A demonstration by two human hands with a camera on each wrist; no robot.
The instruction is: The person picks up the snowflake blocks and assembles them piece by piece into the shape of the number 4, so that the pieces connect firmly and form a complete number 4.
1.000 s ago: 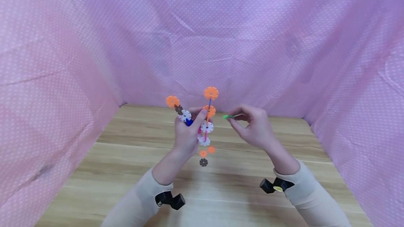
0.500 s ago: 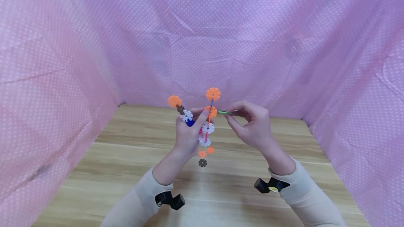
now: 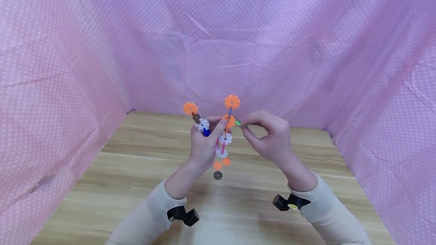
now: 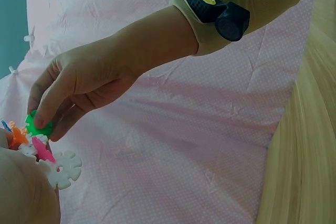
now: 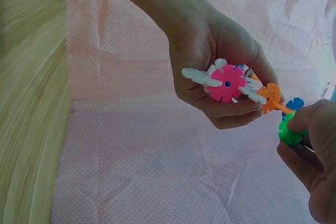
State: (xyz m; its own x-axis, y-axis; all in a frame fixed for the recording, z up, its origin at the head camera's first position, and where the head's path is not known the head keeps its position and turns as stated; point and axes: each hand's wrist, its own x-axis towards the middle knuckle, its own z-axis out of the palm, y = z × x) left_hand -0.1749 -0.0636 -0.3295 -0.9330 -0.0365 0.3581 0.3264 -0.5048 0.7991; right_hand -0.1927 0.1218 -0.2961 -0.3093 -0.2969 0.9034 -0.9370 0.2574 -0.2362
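My left hand (image 3: pixel 202 146) grips a branching chain of notched interlocking discs, held up over the table. An orange disc (image 3: pixel 232 102) tops its right branch, with a second orange disc (image 3: pixel 229 121) under the thumb and white discs (image 3: pixel 225 138) lower down. The left branch ends in another orange disc (image 3: pixel 190 108). A pink disc (image 5: pixel 228 83) faces the right wrist view, with white discs slotted around it. Between thumb and fingers, my right hand (image 3: pixel 272 135) pinches a green disc (image 5: pixel 289 130). In the head view its edge is right at the second orange disc.
On the wooden table (image 3: pixel 136 184) below the chain lie a brown disc (image 3: pixel 217 175) and two small orange discs (image 3: pixel 217 166). Pink dotted cloth (image 3: pixel 218 48) walls the table at the back and both sides. A black camera sits on each sleeve.
My right hand has moved left with the green disc, from well apart to the edge of the orange disc. The left hand and its chain have shifted slightly right.
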